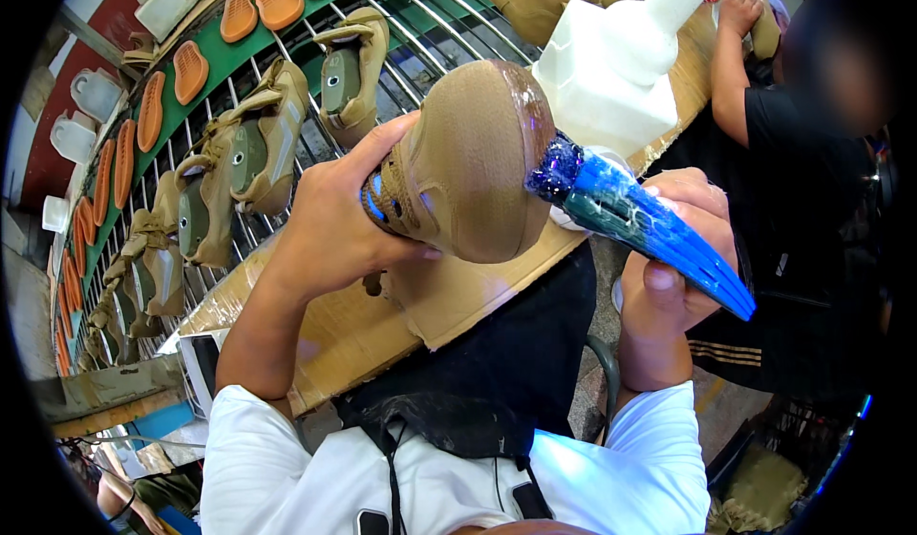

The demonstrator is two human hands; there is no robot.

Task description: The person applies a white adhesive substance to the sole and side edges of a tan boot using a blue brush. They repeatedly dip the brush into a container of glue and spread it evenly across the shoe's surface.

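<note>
One tan shoe [468, 181] is above the desk [353, 349], grasped by the left hand [339, 201]; the right hand [667, 296] clasps a blue brush [621, 212], bristles [554, 168] seemingly touching the shoe's right edge. A slipping brush could smear the fabric [478, 134].

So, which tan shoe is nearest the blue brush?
The tan shoe in the left hand, its rounded toe beside the brush; the other tan shoes, on the metal rack and beyond the white bottle, are farther.

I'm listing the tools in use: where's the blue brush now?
In the head view, the blue brush is right of centre, held in the right hand, its tip at the tan shoe.
</note>
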